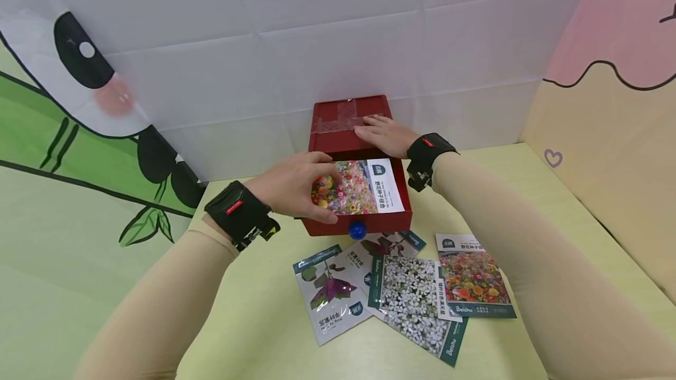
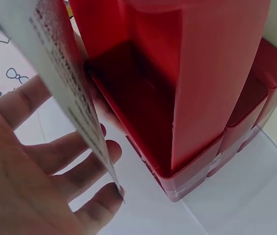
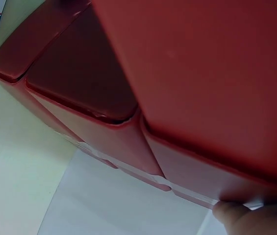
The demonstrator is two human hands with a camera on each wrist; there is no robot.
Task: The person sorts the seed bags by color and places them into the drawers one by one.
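A red box (image 1: 328,112) stands against the wall, its lowest drawer (image 1: 327,228) pulled out; a blue round knob (image 1: 357,230) is on the drawer front. My left hand (image 1: 297,183) pinches a seed packet (image 1: 388,186) with a colourful flower picture, held over the open drawer. In the left wrist view the packet (image 2: 62,83) appears nearly edge-on, with the fingers along one side and the red drawer interior (image 2: 143,98) beyond. My right hand (image 1: 389,135) rests on top of the box, fingers extended. Only its fingertips (image 3: 231,211) show in the right wrist view, at the box edge.
On the pale table (image 1: 253,309) before the drawer lie several overlapping seed packets: purple-leaf ones (image 1: 333,295), white-flower ones (image 1: 409,286) and a mixed-flower one (image 1: 472,277) at the right. A white wall sheet (image 1: 338,46) rises behind the box.
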